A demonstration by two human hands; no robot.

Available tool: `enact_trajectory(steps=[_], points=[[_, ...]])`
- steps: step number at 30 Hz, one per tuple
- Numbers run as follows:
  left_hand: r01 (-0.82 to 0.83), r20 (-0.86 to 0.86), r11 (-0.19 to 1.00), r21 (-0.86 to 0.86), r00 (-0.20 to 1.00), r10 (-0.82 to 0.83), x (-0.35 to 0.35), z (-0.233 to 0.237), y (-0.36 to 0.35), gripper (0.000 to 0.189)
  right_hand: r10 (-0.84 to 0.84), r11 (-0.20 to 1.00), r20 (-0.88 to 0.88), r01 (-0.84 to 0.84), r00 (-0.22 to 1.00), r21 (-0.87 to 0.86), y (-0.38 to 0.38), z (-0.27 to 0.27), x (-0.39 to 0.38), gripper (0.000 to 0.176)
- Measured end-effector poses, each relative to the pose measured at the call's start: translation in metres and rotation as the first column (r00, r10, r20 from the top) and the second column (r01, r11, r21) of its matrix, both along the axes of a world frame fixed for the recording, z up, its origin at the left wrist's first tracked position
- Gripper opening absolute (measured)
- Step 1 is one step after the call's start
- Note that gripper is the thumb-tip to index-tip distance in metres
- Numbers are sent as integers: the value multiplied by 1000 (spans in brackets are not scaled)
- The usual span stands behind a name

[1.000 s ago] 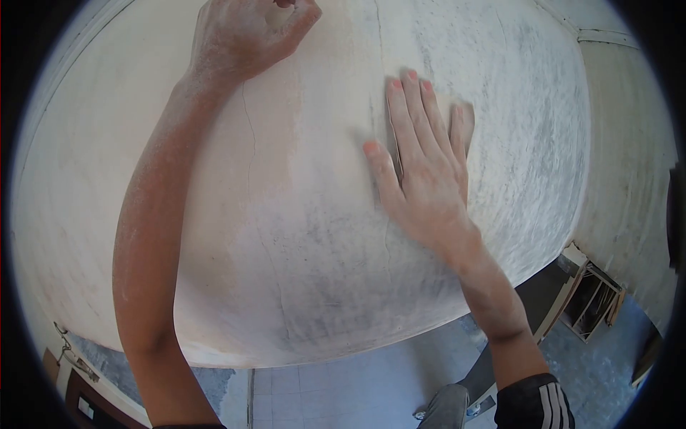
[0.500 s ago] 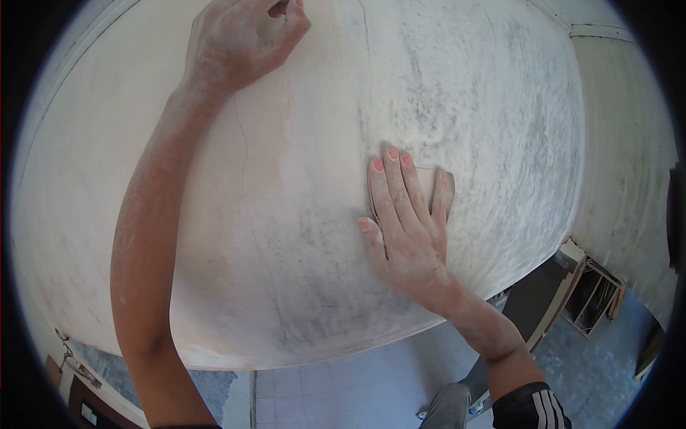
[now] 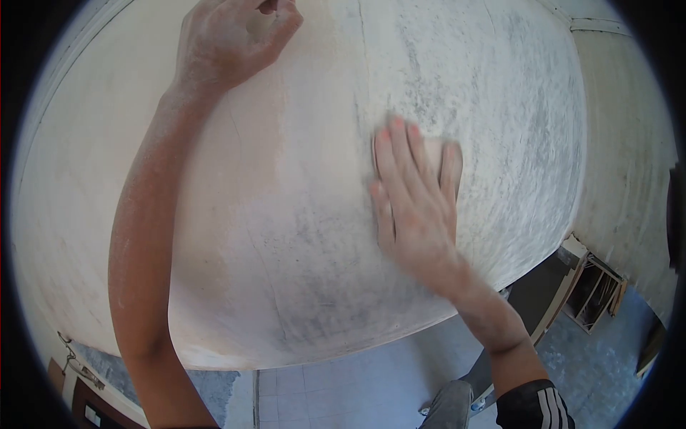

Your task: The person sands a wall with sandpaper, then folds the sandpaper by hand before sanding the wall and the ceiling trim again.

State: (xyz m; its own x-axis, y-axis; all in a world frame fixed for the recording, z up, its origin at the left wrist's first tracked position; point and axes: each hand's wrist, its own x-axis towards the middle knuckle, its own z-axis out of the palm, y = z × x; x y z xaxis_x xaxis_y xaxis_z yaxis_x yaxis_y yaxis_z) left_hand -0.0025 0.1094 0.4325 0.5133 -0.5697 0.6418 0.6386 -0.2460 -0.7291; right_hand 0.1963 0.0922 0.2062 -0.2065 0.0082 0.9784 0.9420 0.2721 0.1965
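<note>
My right hand (image 3: pixel 418 207) lies flat over a pale sheet like folded sandpaper (image 3: pixel 433 154), pressing it to the wall (image 3: pixel 307 179). The little finger runs along the sheet's right side, and its other edge shows by the index finger. Motion smears this hand slightly. Up at the top edge of the view is my left hand (image 3: pixel 232 39), dusted white, in front of the wall. Its thumb and fingers curl toward each other around a small gap. The fingertips are partly cut off, and anything in them is hidden. Grey smudges and thin cracks mark the wall's whitish surface.
Below the wall's lower edge is a tiled floor (image 3: pixel 307 393), with my trouser leg (image 3: pixel 450 406) over it. A wooden frame or rack (image 3: pixel 593 293) stands at the lower right. A dark panel with a switch (image 3: pixel 91 415) sits at the lower left.
My right hand has slid up the wall and a little to the right, with the sheet under it. My left hand has shifted slightly left in view.
</note>
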Motion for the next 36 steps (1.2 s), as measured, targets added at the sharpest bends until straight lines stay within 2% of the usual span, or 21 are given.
enact_trajectory(steps=[3,4,8,9,10,13,15,18,21,24,27,30,33,36], points=[[-4,70,1000,-5,998,4,2,2,6,11,-7,996,-77,14,997,90,6,38,-5,49],[-14,91,1000,-7,996,15,3,1,7,11,10,999,-78,-6,997,49,5,27,-6,49],[12,-59,1000,26,998,-11,-1,-1,0,11,73,995,-1,-73,997,-70,-1,-44,-6,49],[40,-73,998,42,997,-37,0,-1,0,11,88,992,32,-85,996,-96,-5,-44,-7,49],[70,-92,996,54,994,-65,1,-1,0,12,78,996,28,-76,997,-55,-3,-35,-6,49],[-46,-30,998,-41,999,45,-3,-3,-4,8,67,997,-9,-66,998,28,4,11,-4,49],[-3,-33,997,-73,999,1,-1,-6,-1,9,112,992,-72,-108,991,61,5,26,-8,50],[5,-82,997,-76,997,-11,-2,-6,2,7,105,994,-24,-106,994,-33,1,-28,-12,49],[20,-97,1000,-23,995,-22,-1,-3,-4,7,137,987,51,-133,989,-88,-4,-38,-4,50],[52,-73,999,-8,996,-52,5,-9,-4,7,86,995,-1,-86,996,47,-2,16,-2,47],[42,-75,999,-13,996,-43,3,-8,-4,6,183,981,-60,-178,981,76,2,21,-3,48],[33,-124,999,-24,992,-35,0,-9,-4,5,129,990,-35,-131,991,-60,-4,-45,7,50],[7,-139,1000,17,990,-5,-2,-6,-6,5,81,996,24,-80,996,-44,1,-55,38,50],[20,-110,1000,-4,994,-20,0,-11,-3,5,14,999,-127,-9,992,38,7,4,62,49]])
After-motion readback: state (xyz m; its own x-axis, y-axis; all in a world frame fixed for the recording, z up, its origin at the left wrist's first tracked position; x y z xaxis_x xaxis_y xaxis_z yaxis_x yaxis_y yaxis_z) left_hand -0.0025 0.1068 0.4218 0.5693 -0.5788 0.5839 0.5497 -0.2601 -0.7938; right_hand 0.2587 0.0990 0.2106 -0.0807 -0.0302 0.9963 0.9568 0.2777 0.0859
